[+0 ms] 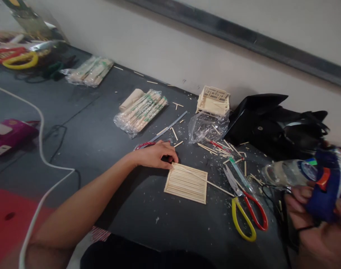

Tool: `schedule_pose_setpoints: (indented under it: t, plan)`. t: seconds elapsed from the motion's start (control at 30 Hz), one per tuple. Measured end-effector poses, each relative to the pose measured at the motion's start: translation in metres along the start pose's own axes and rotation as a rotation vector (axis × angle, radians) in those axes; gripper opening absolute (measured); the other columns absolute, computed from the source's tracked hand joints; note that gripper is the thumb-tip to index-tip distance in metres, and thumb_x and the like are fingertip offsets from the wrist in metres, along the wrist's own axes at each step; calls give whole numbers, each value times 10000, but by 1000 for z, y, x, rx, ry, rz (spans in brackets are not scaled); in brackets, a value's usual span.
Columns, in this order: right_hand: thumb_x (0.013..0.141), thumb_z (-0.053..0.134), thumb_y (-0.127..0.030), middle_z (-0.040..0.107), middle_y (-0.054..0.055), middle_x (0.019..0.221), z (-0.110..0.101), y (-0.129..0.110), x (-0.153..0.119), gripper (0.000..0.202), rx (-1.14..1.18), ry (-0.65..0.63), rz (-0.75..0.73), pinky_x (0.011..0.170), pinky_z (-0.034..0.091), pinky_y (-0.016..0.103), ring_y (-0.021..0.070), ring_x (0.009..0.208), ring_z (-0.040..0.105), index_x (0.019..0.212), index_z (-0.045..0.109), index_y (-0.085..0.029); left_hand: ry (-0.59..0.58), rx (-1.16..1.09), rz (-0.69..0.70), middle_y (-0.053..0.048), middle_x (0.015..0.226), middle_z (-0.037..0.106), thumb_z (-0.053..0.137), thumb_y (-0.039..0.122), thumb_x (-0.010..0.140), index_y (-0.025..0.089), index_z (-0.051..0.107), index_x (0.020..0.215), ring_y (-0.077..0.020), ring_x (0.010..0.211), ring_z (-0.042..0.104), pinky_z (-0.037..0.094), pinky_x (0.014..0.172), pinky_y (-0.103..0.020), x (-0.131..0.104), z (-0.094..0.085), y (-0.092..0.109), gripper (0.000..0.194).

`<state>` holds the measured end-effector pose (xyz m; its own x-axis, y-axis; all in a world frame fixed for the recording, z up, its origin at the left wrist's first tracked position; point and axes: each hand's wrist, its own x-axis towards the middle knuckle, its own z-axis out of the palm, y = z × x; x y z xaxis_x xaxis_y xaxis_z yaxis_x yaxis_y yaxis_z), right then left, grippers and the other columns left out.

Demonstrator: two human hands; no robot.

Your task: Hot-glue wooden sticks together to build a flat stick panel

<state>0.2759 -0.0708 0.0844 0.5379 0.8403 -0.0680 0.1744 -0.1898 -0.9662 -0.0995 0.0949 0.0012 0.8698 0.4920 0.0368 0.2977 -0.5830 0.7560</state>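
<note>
My left hand (157,155) is closed, its fingertips pressed at the upper left corner of a flat panel of thin wooden sticks (185,185). One long loose stick (219,188) slants over the panel and reaches past its right edge. At the right side, my right hand (310,220) is wrapped round a dark blue glue gun (325,190) with an orange trigger. Its nozzle cannot be made out clearly. Scissors (240,201) with one yellow and one red handle lie partly spread between the panel and my right hand.
A small stick-built piece of furniture (213,101) stands by the wall. Wrapped stick bundles (143,112), cut sticks (208,148), a black bag (260,123) and a clear bottle (289,171) lie around. A white cable (41,119) crosses the left side.
</note>
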Motion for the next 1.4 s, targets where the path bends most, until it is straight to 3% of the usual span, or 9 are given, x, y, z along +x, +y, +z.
schedule_pose_setpoints:
  t: [0.13, 0.2, 0.27, 0.43, 0.57, 0.73, 0.87, 1.1, 1.4]
  plan:
    - [594, 762, -589, 390, -25, 590, 57, -12, -1, 458, 353, -302, 137, 344, 339, 257, 119, 493, 374, 887, 717, -241, -5, -20, 2, -6, 890, 649, 605, 412, 922, 235, 683, 985, -173, 911, 541, 313, 914, -319, 0, 0, -1, 203]
    - [595, 807, -494, 419, -35, 577, 79, -12, -1, 393, 316, -414, 219, 362, 351, 229, 105, 483, 376, 870, 707, -232, 3, -29, 10, -6, 899, 656, 611, 423, 920, 243, 682, 985, -173, 910, 541, 314, 925, -322, 0, 0, -3, 204]
    - [586, 848, -445, 537, -14, 607, 91, -7, -1, 360, 179, -423, 235, 428, 429, 234, 115, 507, 463, 837, 707, -229, 7, -40, 21, -5, 908, 661, 627, 432, 910, 249, 681, 988, -175, 914, 544, 311, 942, -327, 0, 1, -4, 206]
    - [657, 815, -535, 753, 68, 824, 102, 9, 4, 405, -77, -530, 47, 715, 576, 324, 223, 738, 694, 892, 749, -211, -11, -57, 19, -2, 914, 660, 641, 424, 902, 251, 677, 987, -178, 936, 547, 294, 971, -331, 0, 0, -6, 196]
    - [791, 686, -562, 786, 78, 911, 117, 15, 1, 382, -253, -678, -150, 776, 602, 366, 262, 855, 739, 929, 771, -215, -20, -60, 7, -3, 918, 662, 628, 426, 910, 250, 675, 987, -185, 949, 547, 290, 953, -334, 1, 0, -5, 198]
    - [878, 550, -587, 785, 74, 841, 132, 24, -13, 418, -524, -620, -428, 775, 608, 400, 276, 829, 747, 886, 769, -232, -15, -73, -14, -2, 906, 662, 616, 449, 917, 253, 680, 965, -193, 956, 551, 274, 975, -355, 2, 0, -3, 212]
    - [930, 497, -547, 772, 99, 972, 133, 30, -16, 426, -611, -573, -591, 814, 601, 392, 272, 930, 736, 1035, 729, -206, -7, -67, -23, 4, 889, 658, 633, 438, 909, 256, 683, 958, -191, 953, 553, 252, 1004, -362, 2, 1, -4, 196]
    - [970, 469, -470, 762, 95, 954, 138, 32, -16, 362, -639, -624, -696, 798, 598, 347, 242, 910, 736, 980, 696, -188, 0, -37, -31, 5, 880, 657, 673, 412, 887, 246, 685, 952, -185, 927, 553, 262, 974, -347, 3, 3, -5, 178]
    - [981, 456, -415, 744, 102, 1007, 143, 40, -18, 325, -648, -598, -768, 804, 591, 377, 254, 949, 717, 1115, 657, -197, 5, -54, -43, 4, 886, 667, 661, 415, 895, 249, 687, 937, -195, 953, 558, 256, 979, -365, 3, 3, -4, 173]
